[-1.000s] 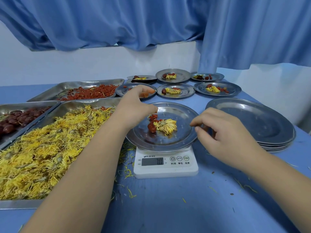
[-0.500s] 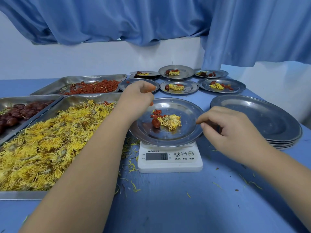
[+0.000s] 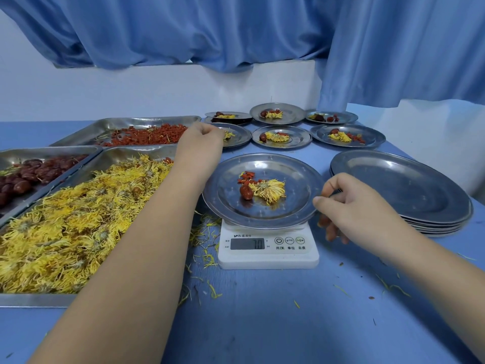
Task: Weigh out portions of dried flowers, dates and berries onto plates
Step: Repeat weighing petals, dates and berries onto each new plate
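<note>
on the blue bench (image 3: 262, 324) the plate (image 3: 288, 206) is sitting on the scale (image 3: 267, 256). the right hand (image 3: 359, 208) is pinching its rim; the left hand (image 3: 202, 140) is hovering at the berry tray (image 3: 105, 124), fingers (image 3: 210, 131) curled — around what, i cannot tell. flower (image 3: 270, 190), date (image 3: 246, 192) and berries (image 3: 246, 177) are lying on the plate — weighing is seemingly done, a level lift likely coming next.

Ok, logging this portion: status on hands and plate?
Left hand curled beside berry tray. Right hand grips plate rim on scale. Plate holds flower, date, berries. Nothing blocking.
</note>
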Demonstrator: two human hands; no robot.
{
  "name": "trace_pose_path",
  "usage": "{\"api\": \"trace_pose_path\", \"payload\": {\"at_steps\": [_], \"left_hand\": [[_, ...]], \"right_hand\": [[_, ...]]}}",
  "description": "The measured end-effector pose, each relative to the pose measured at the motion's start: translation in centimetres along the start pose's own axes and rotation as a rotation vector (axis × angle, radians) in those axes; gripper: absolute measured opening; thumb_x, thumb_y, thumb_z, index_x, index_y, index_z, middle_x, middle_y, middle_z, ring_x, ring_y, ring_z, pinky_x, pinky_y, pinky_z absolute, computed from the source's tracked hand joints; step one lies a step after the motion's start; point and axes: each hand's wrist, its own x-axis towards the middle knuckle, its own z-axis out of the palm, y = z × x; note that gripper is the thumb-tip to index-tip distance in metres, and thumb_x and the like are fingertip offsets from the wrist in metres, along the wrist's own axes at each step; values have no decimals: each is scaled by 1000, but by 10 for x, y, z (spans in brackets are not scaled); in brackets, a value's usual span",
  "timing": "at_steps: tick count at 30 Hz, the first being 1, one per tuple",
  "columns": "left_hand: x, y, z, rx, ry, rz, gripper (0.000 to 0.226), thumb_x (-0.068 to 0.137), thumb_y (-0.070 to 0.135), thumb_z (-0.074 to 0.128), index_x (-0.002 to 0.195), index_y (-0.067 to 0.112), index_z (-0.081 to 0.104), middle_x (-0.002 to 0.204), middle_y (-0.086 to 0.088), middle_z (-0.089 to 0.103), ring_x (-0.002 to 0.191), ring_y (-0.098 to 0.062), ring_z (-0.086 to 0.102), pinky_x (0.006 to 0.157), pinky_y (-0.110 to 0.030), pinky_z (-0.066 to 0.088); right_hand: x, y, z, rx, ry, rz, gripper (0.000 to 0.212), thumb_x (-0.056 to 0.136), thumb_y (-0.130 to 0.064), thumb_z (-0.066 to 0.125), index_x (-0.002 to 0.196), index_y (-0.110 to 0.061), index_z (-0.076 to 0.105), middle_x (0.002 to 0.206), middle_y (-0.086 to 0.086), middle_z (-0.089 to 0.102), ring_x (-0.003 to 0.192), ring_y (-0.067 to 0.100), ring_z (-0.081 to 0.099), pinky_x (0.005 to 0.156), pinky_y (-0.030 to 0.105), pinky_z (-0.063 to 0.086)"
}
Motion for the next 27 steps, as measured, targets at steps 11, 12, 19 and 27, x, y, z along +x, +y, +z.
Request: {"api": "trace_pose_path", "payload": {"at_steps": [11,12,19,27], "left_hand": [[3,6,1,-91,-48,-193,20,91,25,48,73,26,39,91,-8,47,84,-19,45,71,-37,32],[4,6,0,-109,-42,-191,20,91,25,48,73,26,39,91,-8,46,84,-19,43,69,-36,31],[8,1,-3,-422,101,-131,23,90,34,54,110,24,59,108,1,64,100,-18,61,76,-36,52],[8,12,-7,-832,91,-192,34,96,30,51,127,14,54,112,-1,58,106,-23,65,84,-41,56]], "right_hand": [[0,-3,5,462,-34,106,13,90,3,55,91,-7,47,48,1,58,49,22,59,40,26,45],[0,-3,5,493,-36,103,13,91,4,54,90,-7,47,47,2,57,51,23,61,42,26,46],[5,-4,-3,703,18,87,19,89,9,54,83,-9,49,69,18,50,57,22,65,48,23,52],[31,-16,-29,851,67,67,28,88,10,52,75,-13,44,65,6,61,51,13,60,48,20,51]]}}
